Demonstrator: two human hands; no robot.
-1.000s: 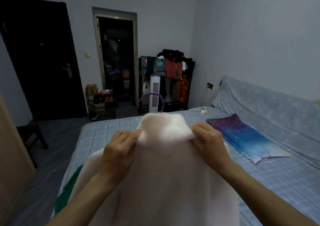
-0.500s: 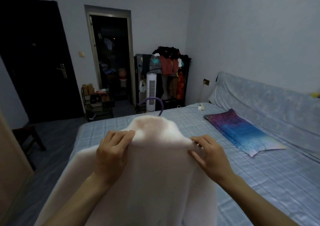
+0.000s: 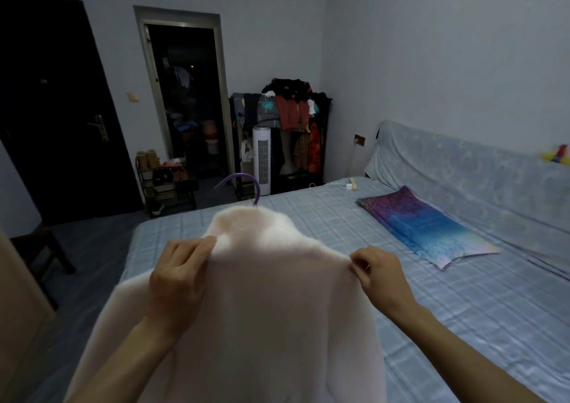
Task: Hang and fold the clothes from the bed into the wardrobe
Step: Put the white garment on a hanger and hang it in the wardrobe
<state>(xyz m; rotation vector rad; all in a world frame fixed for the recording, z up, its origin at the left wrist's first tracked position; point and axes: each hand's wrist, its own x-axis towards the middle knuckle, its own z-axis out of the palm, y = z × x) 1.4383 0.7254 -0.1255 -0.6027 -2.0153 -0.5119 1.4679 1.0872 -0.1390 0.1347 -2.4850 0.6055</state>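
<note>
The white fleecy top (image 3: 262,310) is held up over the near side of the bed (image 3: 447,325), collar uppermost. A grip is kept on it by the left hand (image 3: 179,276), fingers curled over the fabric at one shoulder, right beside the collar. The opposite shoulder is pinched between the thumb and curled fingers of the right hand (image 3: 379,274). The hook of a purple hanger (image 3: 246,180) is seen poking up just behind the collar.

The bed is spread with a pale blue checked sheet, smooth and flat. A folded purple-and-blue cloth (image 3: 425,226) is laid on it near the draped headboard (image 3: 478,171), well apart from the top. A white charger (image 3: 351,185) is left at the far corner of the mattress.

Beyond the bed, a clothes rack (image 3: 287,115) is crowded with dark and red garments, with a white tower fan (image 3: 261,159) stood in front of it. An open doorway (image 3: 185,100) is seen beside it, then a low shoe rack (image 3: 166,183) and a shut dark door (image 3: 55,109). The room is dimly lit.
</note>
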